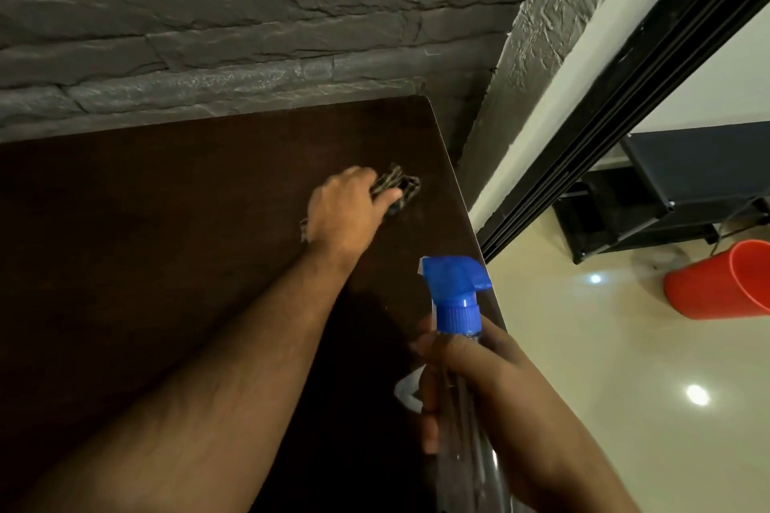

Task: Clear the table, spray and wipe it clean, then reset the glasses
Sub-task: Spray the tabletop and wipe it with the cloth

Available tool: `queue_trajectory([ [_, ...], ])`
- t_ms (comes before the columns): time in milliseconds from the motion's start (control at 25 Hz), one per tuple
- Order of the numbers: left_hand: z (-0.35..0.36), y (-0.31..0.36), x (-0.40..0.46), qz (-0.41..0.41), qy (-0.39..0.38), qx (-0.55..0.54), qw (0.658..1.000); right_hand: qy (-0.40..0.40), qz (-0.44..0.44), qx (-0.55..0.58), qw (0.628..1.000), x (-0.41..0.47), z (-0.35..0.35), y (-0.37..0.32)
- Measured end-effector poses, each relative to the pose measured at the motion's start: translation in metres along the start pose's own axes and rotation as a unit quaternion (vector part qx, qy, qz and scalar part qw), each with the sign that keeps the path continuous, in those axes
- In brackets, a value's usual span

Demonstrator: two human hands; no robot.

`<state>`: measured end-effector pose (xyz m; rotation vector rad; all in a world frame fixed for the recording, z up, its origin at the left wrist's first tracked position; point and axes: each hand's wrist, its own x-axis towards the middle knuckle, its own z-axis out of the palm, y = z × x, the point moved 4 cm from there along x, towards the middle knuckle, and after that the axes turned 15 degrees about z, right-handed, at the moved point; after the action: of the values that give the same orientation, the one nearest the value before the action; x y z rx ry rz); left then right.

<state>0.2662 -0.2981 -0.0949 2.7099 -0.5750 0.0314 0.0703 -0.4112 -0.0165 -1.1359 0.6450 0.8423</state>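
My left hand presses a bunched cloth on the table, near its far right corner, fingers curled over it. My right hand grips the spray bottle upright at the near right edge, nozzle pointing left. Unwiped tabletop lies left of the cloth, I judge.

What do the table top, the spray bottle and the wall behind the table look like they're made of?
Table top: dark brown wood or wood-look laminate with a smooth matte finish; which one is unclear. Spray bottle: clear plastic body, see-through, with a glossy blue plastic trigger head. Wall: grey rough stone-look blocks, possibly moulded cladding.
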Motion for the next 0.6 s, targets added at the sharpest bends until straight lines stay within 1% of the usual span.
queue_trajectory([
  [80,0.002,0.011,-0.038,0.057,-0.026,-0.009,0.998,-0.004,0.014,-0.008,1.0,-0.003,0.001,0.008],
  [120,0.0,0.008,-0.058,0.063,-0.018,-0.005,0.998,-0.009,0.019,-0.012,1.0,-0.004,0.0,0.012],
  [160,-0.004,-0.001,-0.073,0.054,0.011,0.014,0.998,-0.014,0.021,-0.017,1.0,-0.007,0.0,0.015],
  [240,-0.011,-0.025,-0.076,-0.005,0.045,0.069,0.997,-0.021,0.024,-0.027,0.999,-0.011,-0.001,0.021],
  [320,-0.011,-0.038,-0.057,-0.065,0.049,0.061,0.995,-0.032,0.029,-0.035,0.998,-0.015,-0.002,0.026],
  [360,-0.009,-0.036,-0.047,-0.076,0.047,0.045,0.995,-0.038,0.03,-0.037,0.998,-0.017,-0.002,0.029],
  [400,-0.007,-0.028,-0.041,-0.07,0.046,0.034,0.996,-0.043,0.027,-0.038,0.998,-0.019,-0.001,0.031],
  [480,0.001,-0.004,-0.045,-0.031,0.04,0.023,0.998,-0.046,0.019,-0.036,0.998,-0.021,-0.001,0.035],
  [600,0.006,0.025,-0.092,0.078,0.0,0.009,0.997,-0.043,0.016,-0.027,0.999,-0.023,-0.003,0.038],
])
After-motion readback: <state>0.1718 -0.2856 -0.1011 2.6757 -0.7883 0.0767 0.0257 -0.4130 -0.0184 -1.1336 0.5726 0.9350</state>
